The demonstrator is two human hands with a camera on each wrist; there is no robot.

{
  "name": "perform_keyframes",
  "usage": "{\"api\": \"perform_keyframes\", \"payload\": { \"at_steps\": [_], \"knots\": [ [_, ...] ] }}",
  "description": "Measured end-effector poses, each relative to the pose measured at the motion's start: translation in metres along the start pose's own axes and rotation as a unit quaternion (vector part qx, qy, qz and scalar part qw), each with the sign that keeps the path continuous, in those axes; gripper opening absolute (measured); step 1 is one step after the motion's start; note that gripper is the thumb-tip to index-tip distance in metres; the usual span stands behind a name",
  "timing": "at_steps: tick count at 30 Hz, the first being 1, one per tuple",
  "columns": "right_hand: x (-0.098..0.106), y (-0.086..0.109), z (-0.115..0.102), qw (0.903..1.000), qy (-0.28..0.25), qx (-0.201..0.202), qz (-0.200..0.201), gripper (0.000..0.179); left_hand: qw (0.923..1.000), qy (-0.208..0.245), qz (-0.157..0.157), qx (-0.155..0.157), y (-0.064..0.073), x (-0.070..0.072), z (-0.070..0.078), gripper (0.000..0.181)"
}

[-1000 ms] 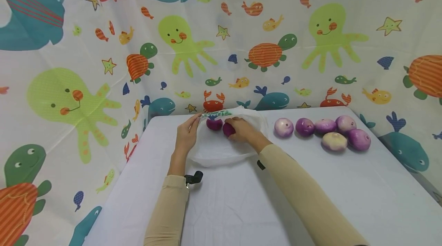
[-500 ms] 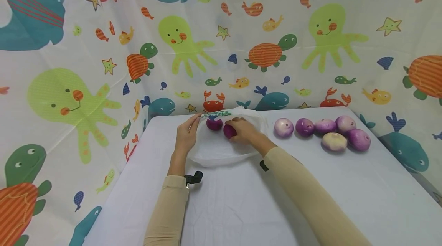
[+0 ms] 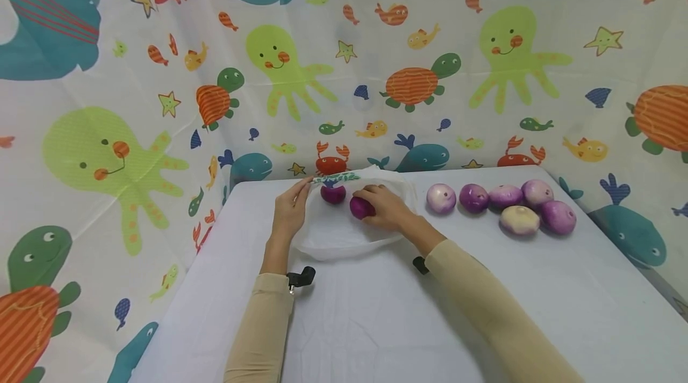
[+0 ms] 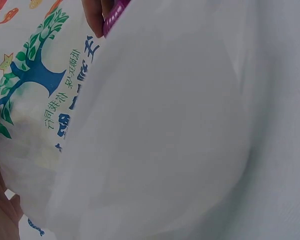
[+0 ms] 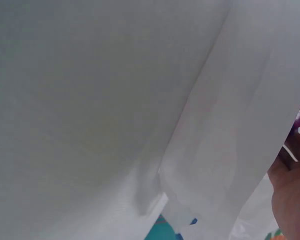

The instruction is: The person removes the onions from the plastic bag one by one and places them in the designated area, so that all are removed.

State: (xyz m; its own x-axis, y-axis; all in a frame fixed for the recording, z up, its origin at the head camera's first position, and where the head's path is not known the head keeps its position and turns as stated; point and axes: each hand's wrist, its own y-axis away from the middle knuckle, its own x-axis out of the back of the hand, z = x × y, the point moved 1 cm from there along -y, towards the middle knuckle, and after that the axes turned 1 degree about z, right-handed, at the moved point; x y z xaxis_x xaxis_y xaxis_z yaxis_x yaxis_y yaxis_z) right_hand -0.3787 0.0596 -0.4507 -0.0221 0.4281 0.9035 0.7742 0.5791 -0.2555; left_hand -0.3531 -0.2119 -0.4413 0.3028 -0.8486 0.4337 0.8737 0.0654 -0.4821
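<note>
A white plastic bag (image 3: pixel 344 239) with a green and blue tree print lies on the table, its mouth toward me. My left hand (image 3: pixel 289 211) pinches the left part of its rim and holds it up. Inside, a dark red onion (image 3: pixel 333 194) sits near the back. My right hand (image 3: pixel 388 208) reaches into the mouth and grips another dark red onion (image 3: pixel 361 208), thumb and fingers curled around it. In the right wrist view, the bag's film covers most of the picture, and the right hand (image 5: pixel 292 185) shows only at the right edge.
To the right of the bag, a pale purple onion (image 3: pixel 441 199), a darker onion (image 3: pixel 474 198) and several more lie grouped on the white-covered table (image 3: pixel 349 323). A curtain (image 3: pixel 344 126) printed with sea animals hangs behind the table.
My right hand has drawn slightly right and toward me, taking the gripped red onion away from the one at the back. The left hand and bag stay almost still.
</note>
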Motion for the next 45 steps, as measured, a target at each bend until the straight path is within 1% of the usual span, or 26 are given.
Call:
{"api": "perform_keyframes", "payload": {
  "at_steps": [6,9,18,21,28,38,42,45],
  "knots": [
    [0.003,0.014,-0.004,0.9988,-0.028,0.017,0.036,0.068,1.0000,0.003,-0.002,-0.002,0.000,0.000,-0.001,0.037],
    [0.005,0.019,-0.006,0.9979,-0.038,0.017,0.048,0.068,1.0000,0.004,-0.002,-0.001,0.001,-0.001,-0.001,0.037],
    [0.018,0.039,-0.010,0.9925,-0.097,-0.014,0.073,0.066,0.9999,-0.001,0.001,-0.012,0.000,-0.001,0.000,0.036],
    [0.022,0.044,-0.010,0.9918,-0.101,-0.016,0.076,0.066,0.9999,0.000,0.003,-0.013,0.001,0.001,0.002,0.035],
    [0.029,0.051,-0.006,0.9920,-0.095,-0.016,0.081,0.066,1.0000,0.000,-0.003,0.003,0.002,0.000,0.003,0.036],
    [0.041,0.061,0.005,0.9900,-0.097,-0.033,0.097,0.068,1.0000,0.000,-0.002,0.003,0.002,0.001,0.005,0.037],
    [0.046,0.063,0.007,0.9883,-0.109,-0.038,0.100,0.067,1.0000,-0.001,0.000,-0.002,0.002,0.001,0.004,0.037],
    [0.050,0.066,0.009,0.9868,-0.114,-0.035,0.109,0.067,1.0000,0.000,0.001,-0.003,0.002,0.001,0.003,0.037]
  ]
}}
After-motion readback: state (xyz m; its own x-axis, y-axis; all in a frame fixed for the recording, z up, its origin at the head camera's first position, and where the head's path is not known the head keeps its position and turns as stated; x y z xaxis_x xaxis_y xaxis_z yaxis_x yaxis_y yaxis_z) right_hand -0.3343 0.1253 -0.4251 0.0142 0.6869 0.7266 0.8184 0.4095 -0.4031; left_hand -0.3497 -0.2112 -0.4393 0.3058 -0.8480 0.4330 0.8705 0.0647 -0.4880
